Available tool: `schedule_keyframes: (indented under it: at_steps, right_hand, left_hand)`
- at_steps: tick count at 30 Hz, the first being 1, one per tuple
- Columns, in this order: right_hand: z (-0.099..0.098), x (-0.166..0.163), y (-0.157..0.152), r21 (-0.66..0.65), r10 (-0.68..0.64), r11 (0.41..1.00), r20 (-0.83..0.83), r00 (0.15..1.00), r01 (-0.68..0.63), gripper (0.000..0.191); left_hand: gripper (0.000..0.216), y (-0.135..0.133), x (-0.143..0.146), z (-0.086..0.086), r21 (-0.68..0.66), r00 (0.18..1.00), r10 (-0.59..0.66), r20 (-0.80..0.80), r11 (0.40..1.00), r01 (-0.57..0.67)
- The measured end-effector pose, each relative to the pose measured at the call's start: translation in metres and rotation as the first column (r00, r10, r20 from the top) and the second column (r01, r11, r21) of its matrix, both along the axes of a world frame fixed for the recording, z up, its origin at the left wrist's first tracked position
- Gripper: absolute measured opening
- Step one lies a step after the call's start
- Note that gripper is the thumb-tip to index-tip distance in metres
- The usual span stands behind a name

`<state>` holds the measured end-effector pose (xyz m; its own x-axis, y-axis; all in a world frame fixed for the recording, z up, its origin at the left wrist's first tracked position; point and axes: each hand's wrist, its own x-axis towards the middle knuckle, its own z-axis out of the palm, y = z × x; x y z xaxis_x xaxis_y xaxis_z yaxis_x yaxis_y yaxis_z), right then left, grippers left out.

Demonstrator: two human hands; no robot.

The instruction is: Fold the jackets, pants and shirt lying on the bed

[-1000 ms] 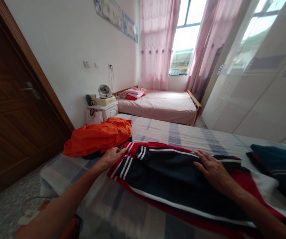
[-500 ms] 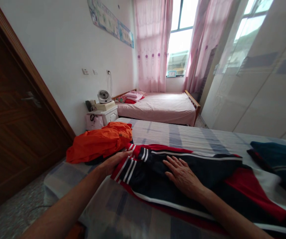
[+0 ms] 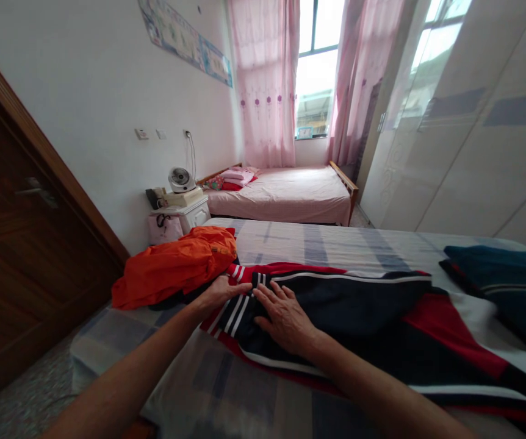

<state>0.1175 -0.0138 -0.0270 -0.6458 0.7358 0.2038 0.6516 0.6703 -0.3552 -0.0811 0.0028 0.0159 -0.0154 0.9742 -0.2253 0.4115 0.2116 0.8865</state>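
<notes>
Right hand [image 3: 285, 317] flat, creases possible

It rests open on the jacket [image 3: 354, 305] beneath; whether the left hand [image 3: 223, 292] just beside it grips the striped edge [image 3: 235, 317], I cannot tell. Sideways pushing could bunch the fabric.

Dark navy garment [image 3: 349, 305], red panels, white stripes, flat on a blue-and-white sheet [image 3: 285, 241].

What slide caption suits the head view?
Left hand and right hand on dark striped clothing, orange clothing beside it on a bed.
</notes>
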Motion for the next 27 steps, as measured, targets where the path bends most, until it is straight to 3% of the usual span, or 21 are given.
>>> schedule_keyframes:
  at_steps: [3,7,10,13,18,22,25,27]
  right_hand:
    - [0.001,0.003,-0.002,-0.003,0.009,1.0,-0.01,1.0,-0.009,0.059]
    - [0.02,0.022,-0.001,-0.025,0.033,0.999,-0.03,0.999,-0.034,0.058]
    - [0.033,0.039,0.005,0.036,-0.113,0.993,-0.071,0.991,0.116,0.056]
    - [0.028,0.04,0.006,0.069,-0.242,0.966,-0.083,0.967,0.248,0.056]
    - [0.0,0.012,-0.005,0.036,-0.049,0.998,-0.003,0.999,0.049,0.06]
    - [0.007,0.025,-0.005,0.005,0.02,1.0,-0.005,1.0,-0.02,0.06]
    - [0.023,0.065,0.001,0.108,-0.129,0.986,-0.021,0.991,0.131,0.057]
    - [0.025,0.095,0.005,0.227,-0.335,0.914,-0.047,0.941,0.336,0.056]
  left_hand:
    - [0.034,0.003,0.004,-0.006,0.005,1.0,-0.016,0.006,1.0,0.016]
    - [0.038,0.003,0.005,-0.006,0.005,1.0,0.004,-0.006,1.0,-0.004]
    - [0.045,0.002,0.002,-0.001,-0.056,1.0,0.016,-0.023,0.998,-0.017]
    - [0.051,0.001,0.001,0.004,-0.139,1.0,-0.006,-0.023,0.99,0.003]
    - [0.041,0.004,0.011,0.003,0.014,1.0,-0.013,-0.026,1.0,0.013]
    - [0.034,0.004,0.015,-0.001,0.01,1.0,-0.027,0.016,1.0,0.027]
    - [0.031,-0.001,0.014,0.003,-0.044,0.996,0.051,0.071,0.998,-0.048]
    - [0.028,-0.004,0.014,0.01,-0.104,0.991,0.1,0.092,0.99,-0.09]
